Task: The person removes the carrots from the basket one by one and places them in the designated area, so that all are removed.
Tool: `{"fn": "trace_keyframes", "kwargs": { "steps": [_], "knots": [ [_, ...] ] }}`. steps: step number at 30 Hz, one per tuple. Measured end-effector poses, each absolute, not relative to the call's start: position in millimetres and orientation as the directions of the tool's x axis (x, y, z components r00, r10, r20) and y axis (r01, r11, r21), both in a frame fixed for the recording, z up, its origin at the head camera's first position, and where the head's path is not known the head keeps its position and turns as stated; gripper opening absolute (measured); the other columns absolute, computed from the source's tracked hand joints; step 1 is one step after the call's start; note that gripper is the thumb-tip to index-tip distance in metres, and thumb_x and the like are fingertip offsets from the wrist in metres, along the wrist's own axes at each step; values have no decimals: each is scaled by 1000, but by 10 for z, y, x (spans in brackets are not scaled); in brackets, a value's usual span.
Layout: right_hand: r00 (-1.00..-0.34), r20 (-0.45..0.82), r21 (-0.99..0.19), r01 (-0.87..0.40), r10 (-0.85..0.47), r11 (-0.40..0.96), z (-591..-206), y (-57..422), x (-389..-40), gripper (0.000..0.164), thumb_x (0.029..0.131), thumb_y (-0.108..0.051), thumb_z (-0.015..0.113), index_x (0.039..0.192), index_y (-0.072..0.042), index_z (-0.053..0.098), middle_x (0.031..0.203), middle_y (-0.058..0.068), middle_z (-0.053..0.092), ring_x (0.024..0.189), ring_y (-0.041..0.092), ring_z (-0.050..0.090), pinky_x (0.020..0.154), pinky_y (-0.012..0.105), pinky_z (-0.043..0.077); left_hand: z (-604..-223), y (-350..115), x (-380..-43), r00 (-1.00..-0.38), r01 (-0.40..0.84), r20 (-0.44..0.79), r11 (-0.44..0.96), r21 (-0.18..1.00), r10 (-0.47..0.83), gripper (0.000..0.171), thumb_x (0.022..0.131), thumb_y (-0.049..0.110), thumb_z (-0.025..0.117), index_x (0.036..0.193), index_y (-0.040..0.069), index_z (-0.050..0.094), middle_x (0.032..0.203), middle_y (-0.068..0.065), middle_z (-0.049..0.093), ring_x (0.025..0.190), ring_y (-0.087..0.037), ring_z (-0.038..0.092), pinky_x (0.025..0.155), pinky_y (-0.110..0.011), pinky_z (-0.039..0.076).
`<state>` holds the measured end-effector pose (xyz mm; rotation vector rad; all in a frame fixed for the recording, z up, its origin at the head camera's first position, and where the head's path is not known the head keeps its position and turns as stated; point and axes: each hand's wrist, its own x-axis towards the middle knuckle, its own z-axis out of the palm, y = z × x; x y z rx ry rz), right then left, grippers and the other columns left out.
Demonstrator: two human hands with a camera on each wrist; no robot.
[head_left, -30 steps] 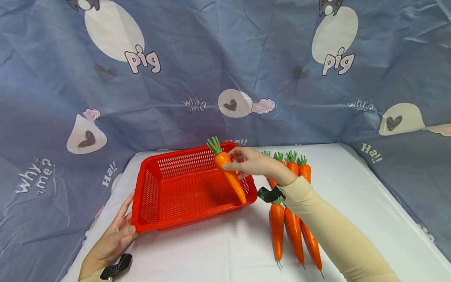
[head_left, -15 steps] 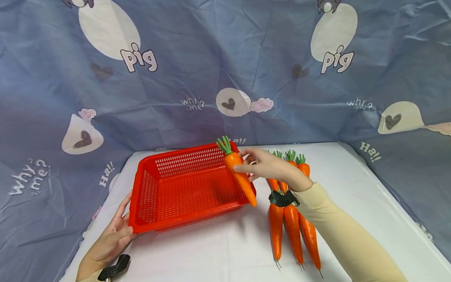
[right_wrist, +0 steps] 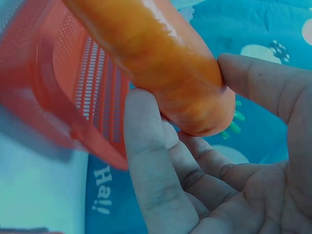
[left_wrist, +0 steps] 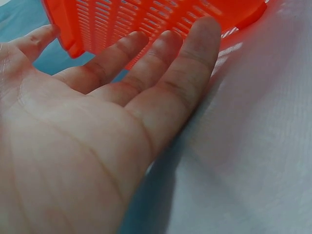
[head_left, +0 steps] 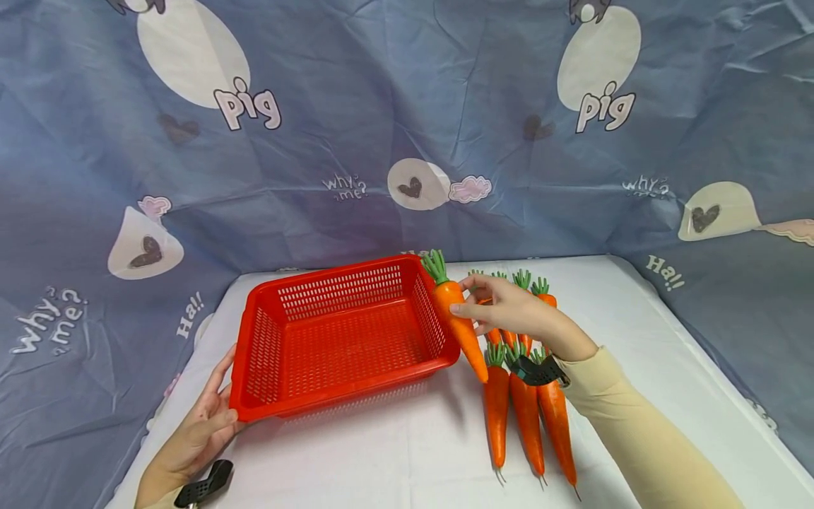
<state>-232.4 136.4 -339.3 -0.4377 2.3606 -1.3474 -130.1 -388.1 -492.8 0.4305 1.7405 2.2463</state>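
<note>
My right hand (head_left: 502,309) pinches an orange carrot (head_left: 463,322) with a green top between thumb and fingers. In the head view the carrot overlaps the right end of a red plastic basket (head_left: 343,398), its tip pointing down toward me. The right wrist view shows the carrot's thick end (right_wrist: 195,97) between the fingertips. My left hand (head_left: 198,428) is at the basket's near left corner, thumb at the rim and fingers along the outside. In the left wrist view those fingers (left_wrist: 165,92) reach fairly straight to the perforated wall (left_wrist: 146,24). Nothing lies inside the basket.
Several carrots lie in two rows on the white tabletop (head_left: 356,459) at the right; one front-row carrot (head_left: 497,417) shows fully, while my right hand and wrist partly cover the back row. Patterned blue cloth (head_left: 356,127) rises behind the table.
The right hand has carried the carrot rightward, from over the basket to its right end and slightly closer to me. The basket and left hand have barely shifted.
</note>
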Motion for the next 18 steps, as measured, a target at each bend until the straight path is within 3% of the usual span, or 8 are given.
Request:
{"fn": "trace_keyframes", "kwargs": {
  "steps": [10, 18],
  "knots": [
    [-905, -154, -862, -74, -398, 502, -3449, 1642, -2181, 60, 101, -36, 75, 142, -1, 52, 113, 16, 65, 82, 25, 75, 82, 38, 67, -4953, -3878, -1324, -888, 1, 148, -319, 948, 435, 92, 106, -3, 51, 172, 41, 4, 158, 7, 49, 138, -12, 61, 108, -33, 58],
    [-914, -149, -874, -56, -376, 483, -3525, 1844, -2040, 57, 102, -32, 74, 143, 0, 50, 110, 15, 63, 83, 26, 71, 80, 35, 64, -4943, -3886, -1320, -892, -14, 127, -308, 951, 434, 94, 106, -4, 50, 172, 42, 2, 158, 9, 49, 137, -9, 62, 109, -31, 57]
  ]
}}
